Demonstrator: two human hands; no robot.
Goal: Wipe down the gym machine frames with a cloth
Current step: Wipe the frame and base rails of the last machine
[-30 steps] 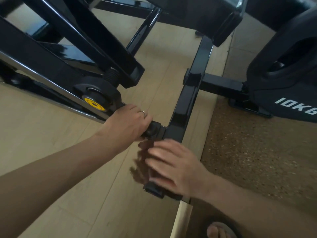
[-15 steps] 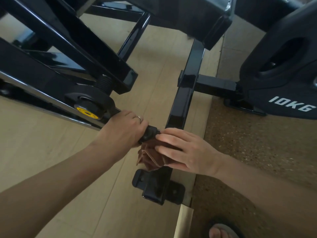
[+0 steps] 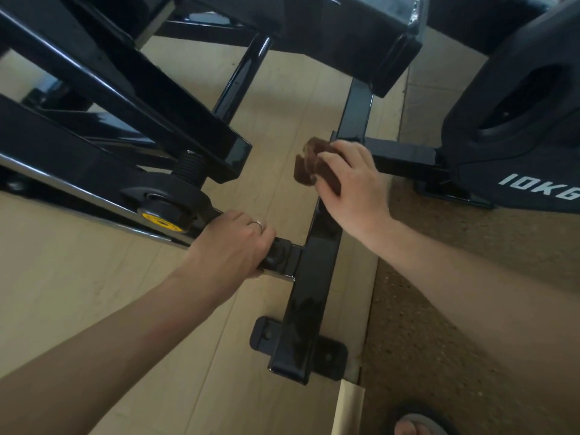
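Beige floor (image 3: 94, 309) under black frame bar (image 3: 314, 277) running near-to-far, right hand (image 3: 351, 183) pinching cloth (image 3: 310, 164) on it.

A black weight plate (image 3: 514, 127) marked "10KG" stands at the right. Below it lies speckled brown flooring (image 3: 464, 277). A sandalled foot (image 3: 417, 426) shows at the bottom edge.

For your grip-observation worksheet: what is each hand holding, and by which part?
The right hand holds a bunched brown cloth under its fingers against the black floor bar. The left hand grips the frame's side bar near its end.
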